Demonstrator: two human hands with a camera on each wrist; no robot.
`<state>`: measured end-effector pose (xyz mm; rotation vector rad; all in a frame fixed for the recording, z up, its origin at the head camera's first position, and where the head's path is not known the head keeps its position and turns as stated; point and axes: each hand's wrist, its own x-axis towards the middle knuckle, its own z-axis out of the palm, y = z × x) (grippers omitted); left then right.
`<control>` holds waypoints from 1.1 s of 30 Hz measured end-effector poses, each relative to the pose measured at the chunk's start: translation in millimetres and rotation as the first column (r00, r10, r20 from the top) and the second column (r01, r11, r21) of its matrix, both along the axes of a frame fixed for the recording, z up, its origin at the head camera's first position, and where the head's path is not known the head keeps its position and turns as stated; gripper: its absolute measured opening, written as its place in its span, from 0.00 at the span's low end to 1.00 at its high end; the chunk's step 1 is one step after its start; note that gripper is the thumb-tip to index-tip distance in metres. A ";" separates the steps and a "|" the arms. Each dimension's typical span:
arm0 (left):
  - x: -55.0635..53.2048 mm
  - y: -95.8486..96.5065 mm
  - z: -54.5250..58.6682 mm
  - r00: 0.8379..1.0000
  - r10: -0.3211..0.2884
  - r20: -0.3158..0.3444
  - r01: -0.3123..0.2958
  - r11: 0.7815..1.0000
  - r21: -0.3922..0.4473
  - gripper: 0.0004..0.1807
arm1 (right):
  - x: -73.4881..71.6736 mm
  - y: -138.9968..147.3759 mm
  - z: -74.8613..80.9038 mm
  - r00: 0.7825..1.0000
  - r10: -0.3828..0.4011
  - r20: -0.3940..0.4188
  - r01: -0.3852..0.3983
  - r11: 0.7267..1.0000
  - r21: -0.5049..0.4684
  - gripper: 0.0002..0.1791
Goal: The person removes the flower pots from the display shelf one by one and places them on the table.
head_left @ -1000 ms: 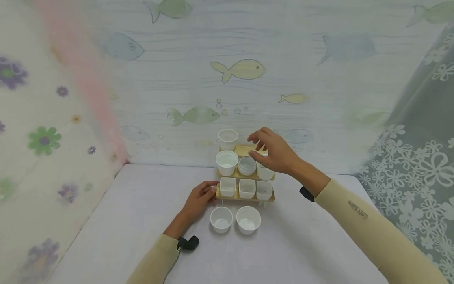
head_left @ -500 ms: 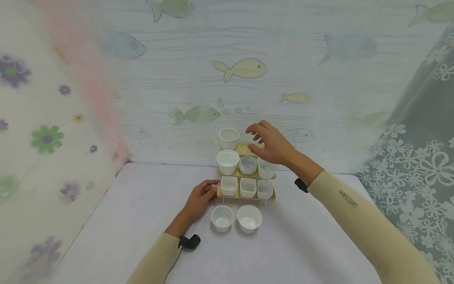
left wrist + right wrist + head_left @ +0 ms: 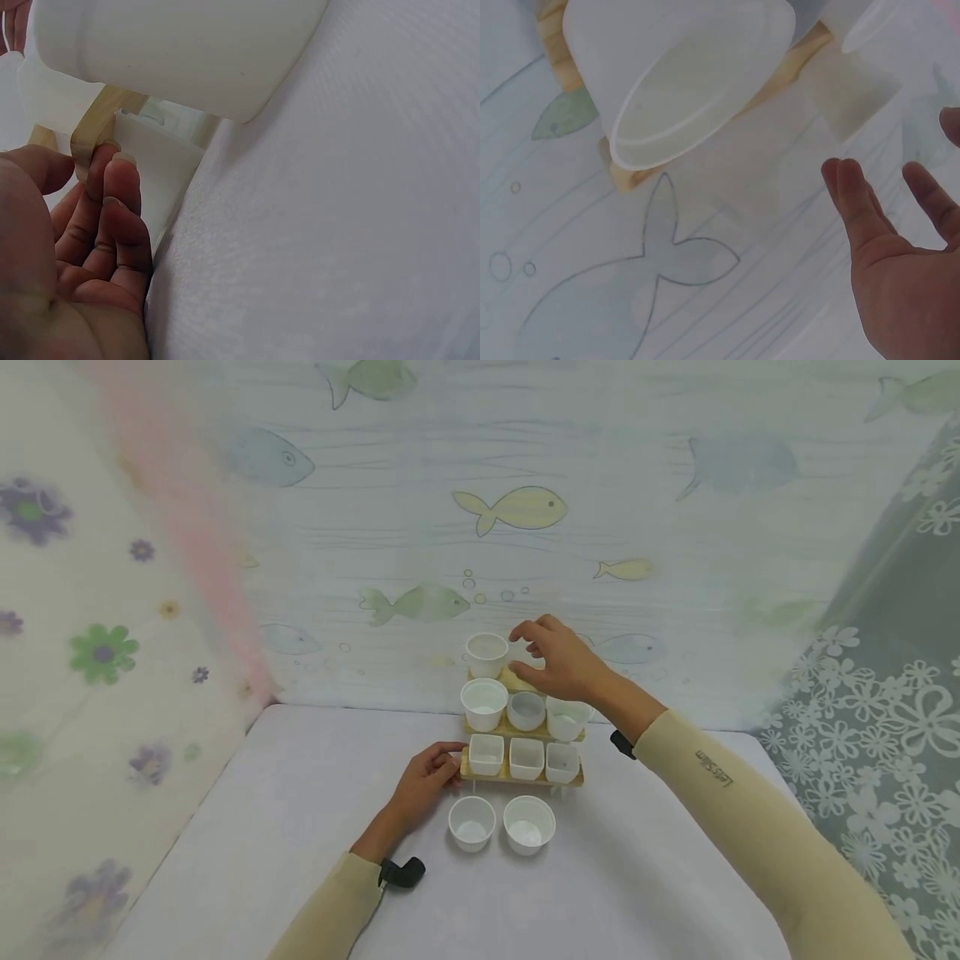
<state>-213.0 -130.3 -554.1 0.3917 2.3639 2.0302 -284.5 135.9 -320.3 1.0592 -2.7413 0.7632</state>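
The tiered wooden stand (image 3: 506, 772) sits on the bench (image 3: 637, 860), long axis left-to-right, white cups (image 3: 484, 708) mouth-up. Left hand (image 3: 426, 778) pinches its lower left end; right hand (image 3: 561, 662), fingers apart, hovers near the top-left cup (image 3: 487, 657).

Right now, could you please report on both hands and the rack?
Left hand holds rack at front left. Right hand near top cup, fingers apart. Two cups in front of rack.
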 end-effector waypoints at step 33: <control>1.0 0.4 2.9 1.000 -0.002 -0.016 0.002 1.000 -0.002 0.16 | -29.6 -38.0 -17.6 1.000 -0.031 0.003 0.030 0.987 0.156 0.14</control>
